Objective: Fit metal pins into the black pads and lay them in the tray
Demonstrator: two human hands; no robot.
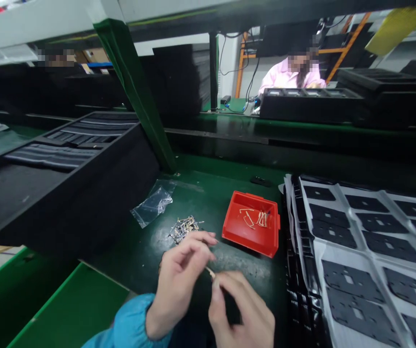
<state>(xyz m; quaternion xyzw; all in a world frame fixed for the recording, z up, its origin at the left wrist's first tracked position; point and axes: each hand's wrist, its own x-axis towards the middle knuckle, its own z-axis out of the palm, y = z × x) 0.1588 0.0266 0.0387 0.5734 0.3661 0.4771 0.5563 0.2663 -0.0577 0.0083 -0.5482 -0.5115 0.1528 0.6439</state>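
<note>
My left hand (179, 282) and my right hand (242, 309) meet just above the dark green bench, near its front edge. Between their pinched fingertips they share a small thin metal piece (210, 273). A loose pile of similar small metal pieces (183, 228) lies on the bench just beyond my left hand. To the right of that pile stands a red plastic bin (251, 222) with a few thin pieces inside. A blue sleeve covers my left forearm.
A clear plastic bag (154, 203) lies left of the pile. A black tray stack (66, 169) fills the left side. Stacked sheets with black die-cut pads (367, 251) lie at the right. A green post (138, 96) rises behind. A person in pink (291, 72) works at the far bench.
</note>
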